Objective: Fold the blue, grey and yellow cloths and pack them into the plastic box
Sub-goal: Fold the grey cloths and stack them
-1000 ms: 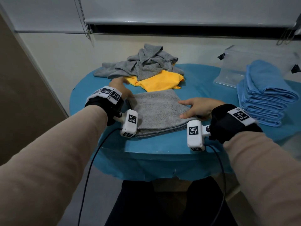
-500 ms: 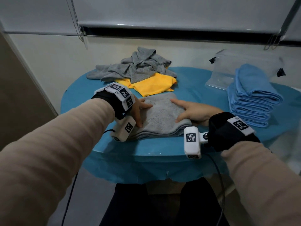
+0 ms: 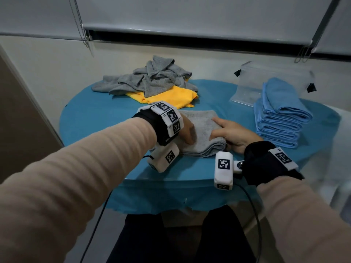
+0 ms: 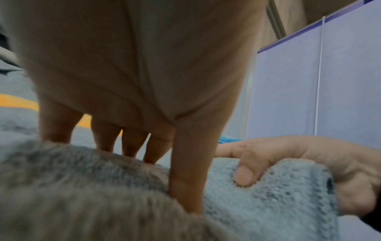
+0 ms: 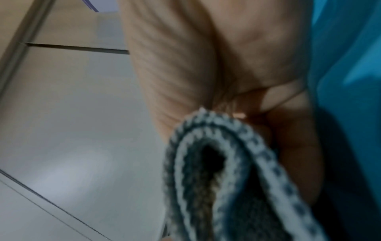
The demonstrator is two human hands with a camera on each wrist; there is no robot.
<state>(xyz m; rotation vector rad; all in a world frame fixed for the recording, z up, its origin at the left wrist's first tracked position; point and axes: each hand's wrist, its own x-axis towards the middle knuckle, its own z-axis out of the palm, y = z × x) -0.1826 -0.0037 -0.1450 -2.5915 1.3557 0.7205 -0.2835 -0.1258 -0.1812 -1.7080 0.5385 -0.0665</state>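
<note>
Pressing down on the folded grey cloth [image 3: 201, 133] near the front edge of the desk [image 3: 98, 118], my left hand [image 3: 187, 130] lies on its left part with the fingers [image 4: 132, 141] straight and the thumb laid flat into the pile. My right hand [image 3: 232, 134] has hold of the cloth's right end: the thumb digs into the top layer while the palm wraps the rolled fold, and the right wrist view shows the stitched hem looping round just under that palm. White tagged wrist units [image 3: 223, 170] hang below both of my forearms at the desk's near rim, their cables dropping toward my lap.

Just beyond the folded cloth, touching or nearly touching its far edge, a yellow cloth [image 3: 171, 96] lies spread out and unfolded. A heap of crumpled grey cloths [image 3: 152, 76] sits on top of the yellow one's far part and spills to the left across the blue desk cover.

To my right, well apart from my hands, a stack of folded blue cloths [image 3: 281, 114] stands near the desk's right side, the top one lying looser than those under it. Behind that stack, against the wall, stands the clear plastic box [image 3: 266, 76] with dark clips at its ends; whether anything is in it I cannot tell. A lowered roller blind [image 3: 190, 14] hangs along the wall at the far end.
</note>
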